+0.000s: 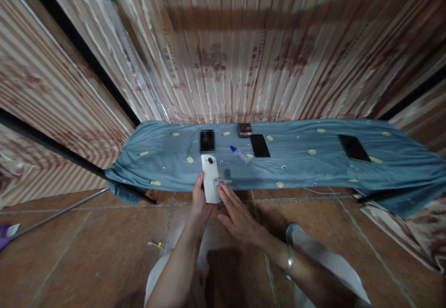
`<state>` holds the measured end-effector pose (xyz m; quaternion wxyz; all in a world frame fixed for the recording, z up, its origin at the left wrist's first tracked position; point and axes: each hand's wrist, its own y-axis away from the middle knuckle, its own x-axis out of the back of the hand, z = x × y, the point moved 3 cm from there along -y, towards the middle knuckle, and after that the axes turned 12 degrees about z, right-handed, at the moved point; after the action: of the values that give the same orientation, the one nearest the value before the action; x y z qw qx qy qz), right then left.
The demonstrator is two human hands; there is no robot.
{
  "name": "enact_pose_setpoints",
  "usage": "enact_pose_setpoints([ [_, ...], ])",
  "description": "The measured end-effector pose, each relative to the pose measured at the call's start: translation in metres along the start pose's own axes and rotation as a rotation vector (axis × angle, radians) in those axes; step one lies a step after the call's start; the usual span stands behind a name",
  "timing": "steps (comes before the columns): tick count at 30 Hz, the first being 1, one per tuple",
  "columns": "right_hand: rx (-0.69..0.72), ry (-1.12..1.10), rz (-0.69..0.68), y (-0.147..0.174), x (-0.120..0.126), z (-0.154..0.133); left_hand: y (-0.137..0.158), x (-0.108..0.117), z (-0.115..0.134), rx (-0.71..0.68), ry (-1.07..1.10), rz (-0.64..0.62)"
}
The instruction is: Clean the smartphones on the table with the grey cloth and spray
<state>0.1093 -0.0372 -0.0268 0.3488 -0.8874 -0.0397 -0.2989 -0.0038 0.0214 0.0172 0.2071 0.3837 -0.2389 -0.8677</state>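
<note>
The left hand (200, 201) grips a white phone (211, 178) by its lower end, fingers wrapped around the left edge, so that the phone stands tilted with its back and round camera lens toward the viewer. The right hand (239, 215) lies open beside it, fingers stretched flat, with the fingertips (220, 188) pressing a small pale thing (219, 182) against the phone's right edge; it may be a cloth or a wipe, but the view is too blurred to be sure. A silver bangle (289, 260) sits on the right wrist. The phone is held just in front of the near edge of a blue cloth (313, 168) with yellow spots, which covers a long low table. On the cloth, just behind the phone, lies a dark blurred square (206, 140). To the right of the phone a small clear bottle (240, 154) with a blue cap lies on its side, and just beyond that rests a black phone (259, 146) face up. A small dark box (244, 129) sits behind the black phone, near the cloth's far edge. Well to the right on the cloth lies a second black phone (354, 148). Behind the cloth hangs a striped curtain (244, 57), and below it the floor (87, 243) is brown tile.
</note>
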Motion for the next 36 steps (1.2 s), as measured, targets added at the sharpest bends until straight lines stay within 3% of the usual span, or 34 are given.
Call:
enact_pose_setpoints([
  [18,-0.313,-0.062,0.155,-0.025,0.014,0.042,0.015,-0.005,-0.031,0.149,-0.074,0.056],
  [24,-0.281,-0.042,0.171,-0.034,0.02,0.035,0.015,-0.003,-0.038,0.138,-0.154,-0.028],
  [30,-0.132,0.005,0.133,-0.038,0.02,0.021,0.01,0.0,-0.043,0.095,-0.152,-0.081],
  [36,-0.117,0.022,0.121,-0.04,0.021,0.025,0.003,0.007,-0.051,-0.021,-0.19,-0.111],
])
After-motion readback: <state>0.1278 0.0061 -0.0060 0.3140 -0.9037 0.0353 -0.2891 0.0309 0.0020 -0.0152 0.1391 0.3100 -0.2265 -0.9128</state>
